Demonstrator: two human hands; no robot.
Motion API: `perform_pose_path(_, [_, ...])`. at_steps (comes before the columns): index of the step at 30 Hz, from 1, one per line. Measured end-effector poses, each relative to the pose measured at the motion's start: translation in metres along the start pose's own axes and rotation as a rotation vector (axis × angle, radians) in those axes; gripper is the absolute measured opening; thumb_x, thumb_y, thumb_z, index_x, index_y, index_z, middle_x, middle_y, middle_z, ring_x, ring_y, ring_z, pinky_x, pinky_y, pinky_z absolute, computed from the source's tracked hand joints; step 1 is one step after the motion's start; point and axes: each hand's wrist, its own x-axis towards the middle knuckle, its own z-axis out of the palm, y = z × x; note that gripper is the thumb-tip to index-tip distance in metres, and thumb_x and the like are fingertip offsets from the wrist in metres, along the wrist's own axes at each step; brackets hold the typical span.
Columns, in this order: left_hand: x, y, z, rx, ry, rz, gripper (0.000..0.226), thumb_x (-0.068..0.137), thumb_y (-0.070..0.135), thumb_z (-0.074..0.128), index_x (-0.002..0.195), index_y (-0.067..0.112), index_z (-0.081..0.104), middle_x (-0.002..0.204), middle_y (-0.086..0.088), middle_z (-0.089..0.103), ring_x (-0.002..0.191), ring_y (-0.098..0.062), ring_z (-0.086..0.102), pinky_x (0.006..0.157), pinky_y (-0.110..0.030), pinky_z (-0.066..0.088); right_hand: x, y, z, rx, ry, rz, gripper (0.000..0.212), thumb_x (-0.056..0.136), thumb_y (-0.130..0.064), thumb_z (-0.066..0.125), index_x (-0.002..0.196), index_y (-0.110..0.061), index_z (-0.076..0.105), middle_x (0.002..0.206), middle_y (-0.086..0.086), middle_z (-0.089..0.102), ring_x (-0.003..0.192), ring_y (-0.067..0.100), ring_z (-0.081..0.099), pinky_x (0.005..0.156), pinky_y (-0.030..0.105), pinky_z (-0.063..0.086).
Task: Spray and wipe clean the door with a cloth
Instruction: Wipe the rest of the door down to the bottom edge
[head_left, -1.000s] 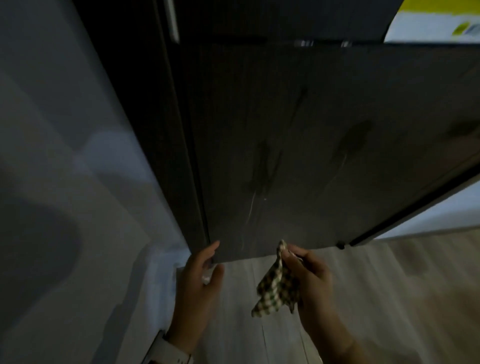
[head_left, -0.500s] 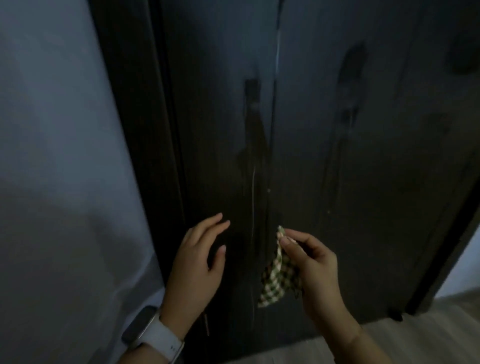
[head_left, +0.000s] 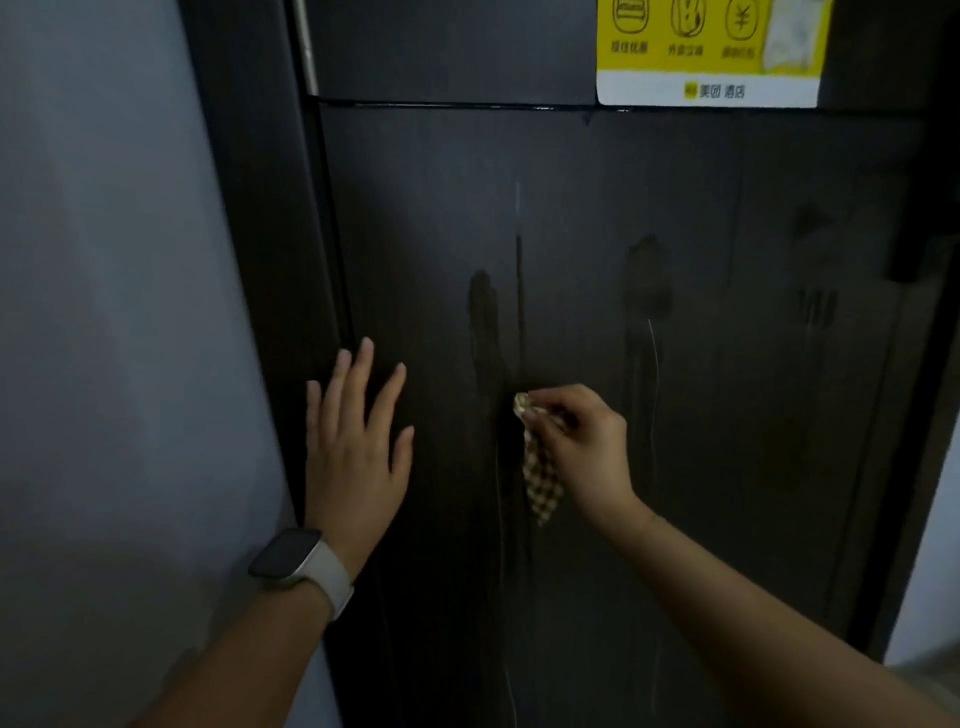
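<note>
Item: dark door (head_left: 727, 467), upright, filling most of the view. We note wet vertical run marks and darker smears down its middle and right parts. A horizontal seam crosses the door near the top; above it, at upper right, a yellow and white sticker (head_left: 711, 52) with printed icons and text is stuck on the door.

Item: grey wall (head_left: 114, 312), left of the door, meeting the dark door frame (head_left: 249, 208). A pale strip of wall and floor shows at the lower right edge, past the door.

Item: our left hand (head_left: 353, 447), fingers straight and slightly spread, palm toward the door near its left edge; whether it presses the surface or only lies close we cannot tell. A watch (head_left: 296, 561) with a pale strap sits on that wrist.

Item: our right hand (head_left: 582, 447), grip clamped on a checked cloth (head_left: 540, 478), pinched at its top corner between fingertips and thumb. The cloth hangs down against the door's middle, just beside a long run mark.

Nothing stands between the hands and the door. The light is dim.
</note>
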Motion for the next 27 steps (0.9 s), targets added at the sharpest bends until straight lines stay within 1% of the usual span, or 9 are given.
perform_pose_path(2, [0.015, -0.013, 0.011, 0.146, -0.012, 0.100, 0.063, 0.093, 0.030, 0.059, 0.149, 0.023, 0.031, 0.161, -0.009, 0.012, 0.148, -0.026, 0.008, 0.117, -0.055, 0.005, 0.018, 0.004, 0.012, -0.064, 0.040, -0.107, 0.015, 0.086, -0.009, 0.071, 0.098, -0.017, 0.072, 0.094, -0.009, 0.064, 0.092, 0.004, 0.062, 0.083, 0.027, 0.054])
perform_pose_path(5, [0.026, -0.033, 0.022, 0.368, 0.004, 0.174, 0.060, 0.097, 0.047, 0.035, 0.152, 0.031, 0.019, 0.162, -0.009, 0.008, 0.149, -0.027, 0.008, 0.109, -0.070, 0.000, 0.022, 0.016, 0.030, -0.114, 0.129, -0.198, 0.011, 0.088, -0.007, 0.069, 0.099, -0.010, 0.071, 0.094, -0.005, 0.061, 0.088, 0.005, 0.060, 0.079, 0.023, 0.052])
perform_pose_path(8, [0.021, -0.037, 0.028, 0.403, 0.065, 0.199, 0.059, 0.097, 0.048, 0.030, 0.152, 0.030, 0.021, 0.162, -0.009, 0.010, 0.148, -0.027, 0.009, 0.106, -0.073, -0.003, -0.018, 0.044, 0.053, -0.197, 0.132, -0.296, 0.003, 0.089, -0.004, 0.067, 0.087, -0.005, 0.069, 0.092, 0.000, 0.059, 0.083, 0.009, 0.058, 0.073, 0.021, 0.050])
perform_pose_path(10, [0.021, -0.036, 0.028, 0.409, 0.092, 0.204, 0.057, 0.099, 0.047, 0.029, 0.153, 0.030, 0.018, 0.162, -0.009, 0.009, 0.148, -0.026, 0.008, 0.106, -0.072, -0.003, -0.066, 0.072, 0.068, -0.270, 0.055, -0.326, 0.002, 0.088, -0.003, 0.067, 0.089, -0.005, 0.069, 0.093, 0.003, 0.059, 0.083, 0.011, 0.057, 0.070, 0.024, 0.051])
perform_pose_path(15, [0.022, -0.034, 0.025, 0.416, 0.125, 0.201, 0.055, 0.102, 0.047, 0.027, 0.153, 0.030, 0.014, 0.163, -0.008, 0.008, 0.149, -0.024, 0.007, 0.107, -0.070, -0.003, -0.127, 0.096, 0.083, -0.226, -0.030, -0.139, 0.006, 0.087, -0.008, 0.065, 0.087, -0.014, 0.068, 0.095, -0.011, 0.056, 0.084, 0.003, 0.056, 0.068, 0.024, 0.052])
perform_pose_path(17, [0.021, -0.033, 0.026, 0.405, 0.133, 0.202, 0.054, 0.103, 0.047, 0.027, 0.154, 0.031, 0.016, 0.163, -0.007, 0.009, 0.149, -0.024, 0.008, 0.109, -0.068, -0.004, -0.103, 0.077, 0.079, -0.198, 0.009, -0.144, 0.011, 0.087, -0.004, 0.068, 0.081, -0.013, 0.065, 0.088, -0.007, 0.057, 0.079, 0.005, 0.056, 0.067, 0.021, 0.049])
perform_pose_path(22, [0.021, -0.034, 0.028, 0.380, 0.177, 0.210, 0.053, 0.104, 0.042, 0.030, 0.154, 0.030, 0.020, 0.162, -0.006, 0.012, 0.149, -0.024, 0.012, 0.116, -0.049, -0.010, -0.014, 0.026, 0.064, -0.092, 0.291, -0.164, 0.017, 0.084, 0.005, 0.070, 0.071, -0.002, 0.060, 0.077, 0.006, 0.058, 0.071, 0.014, 0.056, 0.065, 0.019, 0.045])
perform_pose_path(24, [0.021, -0.034, 0.028, 0.380, 0.182, 0.214, 0.051, 0.104, 0.039, 0.029, 0.154, 0.028, 0.020, 0.162, -0.008, 0.012, 0.148, -0.026, 0.012, 0.117, -0.045, -0.009, -0.029, 0.038, 0.070, -0.104, 0.292, -0.201, 0.016, 0.084, 0.009, 0.068, 0.072, 0.001, 0.061, 0.079, 0.008, 0.058, 0.073, 0.018, 0.057, 0.066, 0.026, 0.048])
perform_pose_path(27, [0.021, -0.033, 0.028, 0.392, 0.174, 0.219, 0.051, 0.105, 0.036, 0.028, 0.154, 0.026, 0.019, 0.162, -0.011, 0.011, 0.148, -0.028, 0.011, 0.117, -0.044, -0.009, -0.098, 0.079, 0.077, -0.186, 0.142, -0.123, 0.013, 0.083, 0.010, 0.067, 0.075, 0.000, 0.064, 0.084, 0.005, 0.059, 0.078, 0.019, 0.059, 0.066, 0.040, 0.052])
